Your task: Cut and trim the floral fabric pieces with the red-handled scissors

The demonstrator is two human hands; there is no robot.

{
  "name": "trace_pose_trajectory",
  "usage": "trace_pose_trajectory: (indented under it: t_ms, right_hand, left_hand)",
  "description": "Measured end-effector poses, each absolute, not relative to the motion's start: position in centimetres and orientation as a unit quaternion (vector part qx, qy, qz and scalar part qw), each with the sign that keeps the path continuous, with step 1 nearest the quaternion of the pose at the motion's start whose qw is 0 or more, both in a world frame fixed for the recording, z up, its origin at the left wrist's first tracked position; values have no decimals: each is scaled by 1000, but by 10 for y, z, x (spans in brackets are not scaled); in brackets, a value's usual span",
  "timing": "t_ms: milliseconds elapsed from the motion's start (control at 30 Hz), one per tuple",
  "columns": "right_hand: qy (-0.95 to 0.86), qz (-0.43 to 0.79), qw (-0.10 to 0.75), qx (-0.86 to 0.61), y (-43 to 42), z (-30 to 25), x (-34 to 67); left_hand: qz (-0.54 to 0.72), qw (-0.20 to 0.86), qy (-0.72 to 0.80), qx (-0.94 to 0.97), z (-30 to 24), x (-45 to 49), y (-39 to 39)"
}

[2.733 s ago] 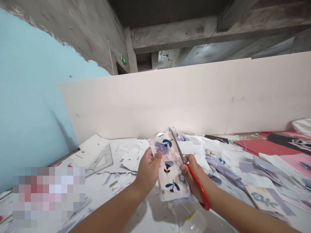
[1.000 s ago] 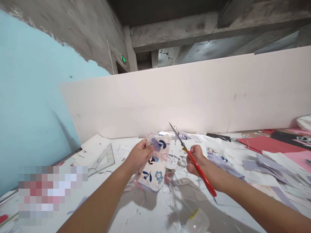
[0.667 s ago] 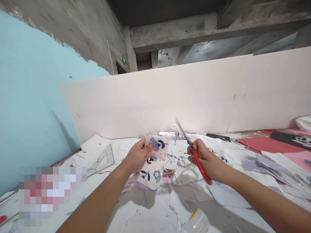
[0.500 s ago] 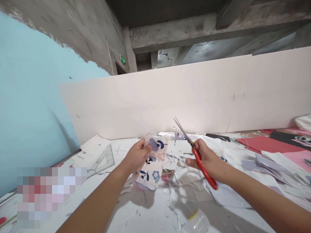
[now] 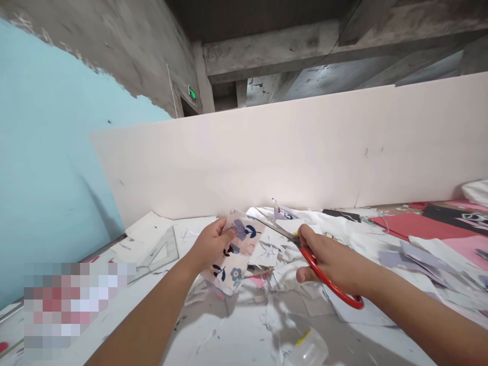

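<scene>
My left hand (image 5: 211,244) pinches a piece of floral-printed material (image 5: 237,264) near its upper left edge, thumb on the face. The piece is pale pink with purple and blue flowers; I cannot tell if it is paper or cloth. Red-handled scissors (image 5: 310,256) are gripped in my right hand (image 5: 330,256), with the thumb and fingers about the handle. Their blades point left, and the tips reach the upper right edge of the floral piece. Whether the blades touch it I cannot make out. White paper scraps (image 5: 267,249) lie on the table below.
A clear triangle ruler (image 5: 168,249) lies at the left on white sheets. A clear plastic container (image 5: 310,348) with a yellow stripe is at the front. Red paper (image 5: 415,226) and lilac sheets (image 5: 423,262) spread at the right. A white partition (image 5: 285,157) stands behind.
My right hand has swung the scissors so the blades now point left towards the floral piece, their tips lower and closer to its edge. The floral piece has tilted slightly in my left hand.
</scene>
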State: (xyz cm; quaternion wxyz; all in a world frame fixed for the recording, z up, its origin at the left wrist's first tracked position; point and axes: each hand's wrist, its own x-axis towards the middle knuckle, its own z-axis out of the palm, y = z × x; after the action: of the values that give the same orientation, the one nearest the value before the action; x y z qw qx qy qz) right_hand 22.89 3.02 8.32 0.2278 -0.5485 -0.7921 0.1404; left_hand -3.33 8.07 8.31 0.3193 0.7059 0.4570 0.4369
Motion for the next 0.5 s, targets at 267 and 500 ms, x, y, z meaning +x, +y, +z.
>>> trace_pose_trajectory:
  t_ms: [267, 500]
  right_hand:
    - [-802, 139, 213, -540, 27, 87, 229]
    - [-805, 134, 196, -543, 26, 86, 226]
  left_hand:
    - [452, 334, 442, 699, 87, -28, 76]
    - [464, 324, 440, 697, 88, -27, 73]
